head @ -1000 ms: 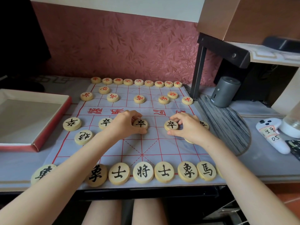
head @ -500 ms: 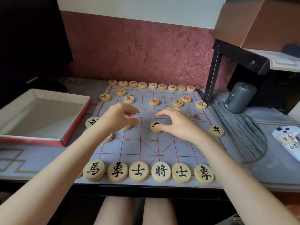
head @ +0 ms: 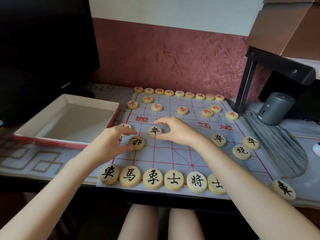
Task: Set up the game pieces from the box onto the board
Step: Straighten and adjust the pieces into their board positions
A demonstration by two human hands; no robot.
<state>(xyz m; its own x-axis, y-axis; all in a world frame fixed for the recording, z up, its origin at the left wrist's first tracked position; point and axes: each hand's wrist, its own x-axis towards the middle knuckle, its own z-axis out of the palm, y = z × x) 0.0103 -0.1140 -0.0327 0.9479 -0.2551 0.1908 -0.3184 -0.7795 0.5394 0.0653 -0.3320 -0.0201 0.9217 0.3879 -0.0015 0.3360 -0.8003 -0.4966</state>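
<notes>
The cloth board (head: 173, 153) with red grid lines lies on the desk. Red-lettered pieces (head: 179, 93) fill its far rows, and black-lettered pieces (head: 153, 178) line the near edge. My left hand (head: 112, 142) pinches a black cannon piece (head: 136, 143) between thumb and forefinger at the board's left side. Another piece (head: 125, 126) is half hidden behind its fingers. My right hand (head: 178, 131) curls thumb and forefinger round a black soldier piece (head: 154, 131). Two more soldiers (head: 218, 139) and a cannon (head: 241, 152) lie to the right. The open red-rimmed box (head: 52, 142) stands at the left and looks empty.
A dark monitor (head: 43, 49) stands behind the box. At the right are a black shelf leg (head: 245, 85), a grey cylinder (head: 275, 108), a dark striped mat (head: 280, 149) and a white object (head: 317, 148) at the frame's edge. The desk's front edge runs just below the near row.
Both hands have moved left, from the two centre soldiers to the cannon and soldier on the board's left side. The camera has turned left too.
</notes>
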